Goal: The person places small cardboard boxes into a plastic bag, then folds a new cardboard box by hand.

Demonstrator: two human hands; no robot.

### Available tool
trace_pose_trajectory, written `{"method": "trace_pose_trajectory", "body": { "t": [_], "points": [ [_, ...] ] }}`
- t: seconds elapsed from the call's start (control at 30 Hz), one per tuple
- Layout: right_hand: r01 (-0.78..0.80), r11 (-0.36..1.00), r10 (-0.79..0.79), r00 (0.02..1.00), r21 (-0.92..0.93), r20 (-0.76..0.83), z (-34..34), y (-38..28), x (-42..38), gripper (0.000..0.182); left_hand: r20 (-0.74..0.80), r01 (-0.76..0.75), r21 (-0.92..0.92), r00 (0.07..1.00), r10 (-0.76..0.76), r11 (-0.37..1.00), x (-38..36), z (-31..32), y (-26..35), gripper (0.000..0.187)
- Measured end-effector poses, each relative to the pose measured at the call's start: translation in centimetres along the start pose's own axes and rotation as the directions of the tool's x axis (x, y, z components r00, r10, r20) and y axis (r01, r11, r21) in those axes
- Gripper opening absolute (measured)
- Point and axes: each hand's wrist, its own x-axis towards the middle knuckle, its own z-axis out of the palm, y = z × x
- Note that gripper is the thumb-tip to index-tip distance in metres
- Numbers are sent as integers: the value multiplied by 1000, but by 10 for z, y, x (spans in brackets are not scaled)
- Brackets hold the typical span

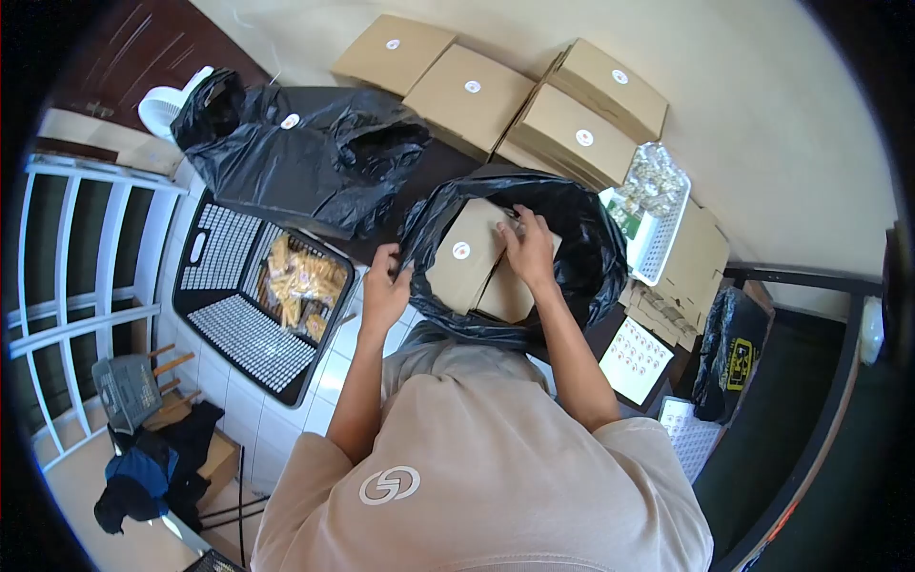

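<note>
A black plastic bag (586, 224) stands wide open in front of me, with cardboard boxes inside it. One box (460, 272) carries a round white sticker; another box (508, 294) lies beside it, partly under my right arm. My right hand (530, 250) reaches into the bag, its fingers spread and bent over the boxes near the gap between them. At the bag's left rim, my left hand (384, 291) has its fingers curled around the edge of the plastic.
Behind the bag are stacked cardboard boxes (472, 86). A second black bag (286, 157) lies at the left, above a black crate (214, 303) with packaged food (305, 276). To the right are a white basket (672, 224), flat cardboard (691, 272) and a sticker sheet (636, 362).
</note>
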Motion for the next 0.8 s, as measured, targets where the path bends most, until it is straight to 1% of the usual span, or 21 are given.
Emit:
{"method": "trace_pose_trajectory", "body": {
  "t": [0.03, 0.1, 0.13, 0.17, 0.2, 0.23, 0.3, 0.33, 0.37, 0.4, 0.43, 0.47, 0.5, 0.53, 0.57, 0.63, 0.67, 0.7, 0.73, 0.77, 0.8],
  "points": [
    [-1, 1000, 0, 1000, -12, -14, -12, -1, 6, 34, 19, 17, -19, 1000, -17, 1000, 0, -2, 0, 30],
    [-131, 959, 164, 980, 251, -113, -46, 0, 22, 23, 57, 17, -22, 998, -16, 1000, 0, -8, 2, 31],
    [-193, 947, 253, 941, 258, -223, -65, -3, 33, 22, 91, 40, -62, 995, -35, 997, 0, -10, 5, 33],
    [-250, 929, 335, 882, 274, -331, -82, -2, 49, 25, 125, 63, -101, 991, -50, 993, 1, -11, 6, 35],
    [-240, 921, 356, 840, 308, -410, -93, 22, 69, 28, 162, 76, -111, 985, -57, 991, 2, -13, 5, 40],
    [-227, 913, 376, 791, 340, -483, -102, 49, 90, 32, 169, 65, -121, 985, -44, 991, 4, -14, 5, 40],
    [-280, 847, 507, 680, 451, -530, -120, 67, 125, 45, 234, 23, -106, 972, 2, 994, 8, -17, 5, 42],
    [-271, 853, 498, 680, 447, -538, -134, 63, 139, 45, 262, 6, -95, 965, 19, 996, 9, -20, 8, 43],
    [-341, 717, 639, 669, 608, -380, -147, 58, 152, 53, 259, 1, -101, 965, 25, 995, 9, -23, 13, 43],
    [-409, 544, 742, 643, 733, -192, -156, 53, 164, 62, 253, -9, -101, 967, 34, 995, 10, -26, 18, 42],
    [-401, 546, 739, 645, 735, -196, -159, 53, 176, 62, 248, -20, -100, 968, 45, 995, 11, -28, 22, 41],
    [-426, 518, 747, 647, 742, -149, -163, 54, 187, 62, 247, -27, -102, 968, 52, 994, 14, -28, 20, 41],
    [-452, 489, 755, 648, 746, -102, -166, 56, 196, 61, 215, -24, -128, 975, 51, 991, 16, -29, 19, 39],
    [-514, 531, 737, 672, 673, -68, -167, 60, 202, 58, 183, -18, -153, 982, 46, 988, 17, -29, 17, 37],
    [-513, 531, 738, 672, 674, -69, -170, 65, 205, 58, 184, -19, -153, 982, 48, 988, 17, -31, 16, 37],
    [-467, 537, 691, 721, 702, -49, -175, 76, 210, 55, 112, -30, -152, 993, 47, 988, 19, -36, 18, 34],
    [-467, 538, 690, 722, 702, -48, -176, 82, 210, 55, 75, -13, -191, 997, 28, 981, 18, -36, 20, 32],
    [-405, 476, 690, 722, 780, -46, -177, 85, 208, 50, 74, -13, -192, 997, 28, 981, 19, -38, 22, 32],
    [-339, 407, 692, 720, 848, -45, -178, 88, 205, 45, 54, -8, -230, 998, 21, 973, 19, -39, 25, 30],
    [-339, 408, 695, 718, 847, -48, -180, 92, 201, 45, 35, -4, -269, 999, 14, 963, 20, -39, 28, 28],
    [-188, 358, 633, 769, 915, -89, -184, 86, 193, 41, -4, -36, -289, 999, 36, 957, 21, -38, 32, 24]
  ]
}}
